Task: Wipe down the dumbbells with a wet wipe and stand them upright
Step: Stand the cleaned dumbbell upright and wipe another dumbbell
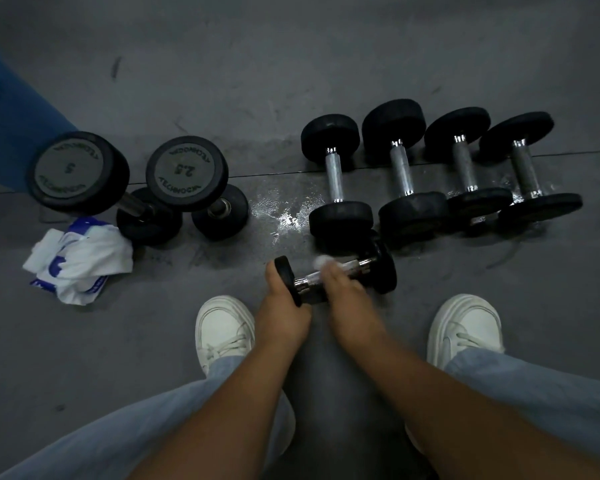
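Small dumbbell sits crosswise between both grips, low over the grey floor; whether it touches the floor cannot be told. The left grip is clenched round its left end plate, thumb over the rim. The right grip, blurred, is curled over the metal handle and presses a white wet wipe against it at the fingertips.

Just beyond the right grip, a row of four dumbbells lies flat side by side, handles pointing away, the nearest plate close to the held one's right plate. A wet, shiny patch shows on the floor just beyond the left grip. Further to the left of the left grip, the dumbbell marked 5 and the dumbbell marked 2.5 stand upright next to each other. A crumpled white-and-blue wipes pack lies near the base of the one marked 5. White shoes flank both grips.
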